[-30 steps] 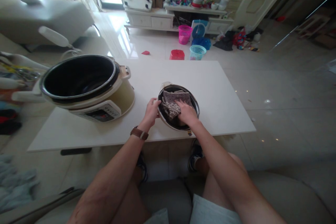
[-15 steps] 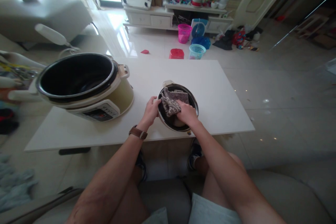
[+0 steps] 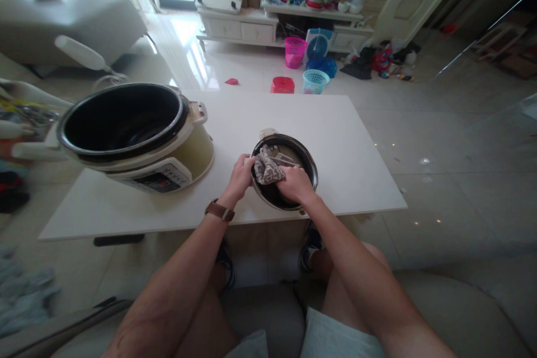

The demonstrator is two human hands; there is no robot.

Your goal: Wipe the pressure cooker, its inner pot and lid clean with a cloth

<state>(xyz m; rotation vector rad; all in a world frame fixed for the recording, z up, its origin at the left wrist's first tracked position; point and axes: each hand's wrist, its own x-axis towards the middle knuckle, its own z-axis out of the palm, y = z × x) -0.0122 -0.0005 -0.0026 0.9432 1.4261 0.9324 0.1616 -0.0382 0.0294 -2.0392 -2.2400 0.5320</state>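
Observation:
A round cooker lid (image 3: 304, 152) lies on the white table in front of me with its dark inside facing up. At its left edge my left hand (image 3: 241, 178) grips the rim, its fingers partly hidden. My right hand (image 3: 297, 183) reaches inside the lid, closed on a crumpled grey-brown patterned cloth (image 3: 267, 168) that rests against the lid's inner left side. To the left stands a large cream electric pressure cooker (image 3: 197, 148), uncovered, with a dark inner pot (image 3: 126, 117) and a control panel (image 3: 163, 179) on its front.
The white table (image 3: 344, 151) ends just before my knees. Beyond it on the floor are a red stool (image 3: 282, 85), a light blue basket (image 3: 315, 81) and a pink basket (image 3: 295, 53). A white whisk handle (image 3: 79, 53) sticks up behind the cooker.
My right hand has shifted slightly left with the cloth, which is now more bunched. More of the lid's inside shows at the upper right. My left hand keeps its place.

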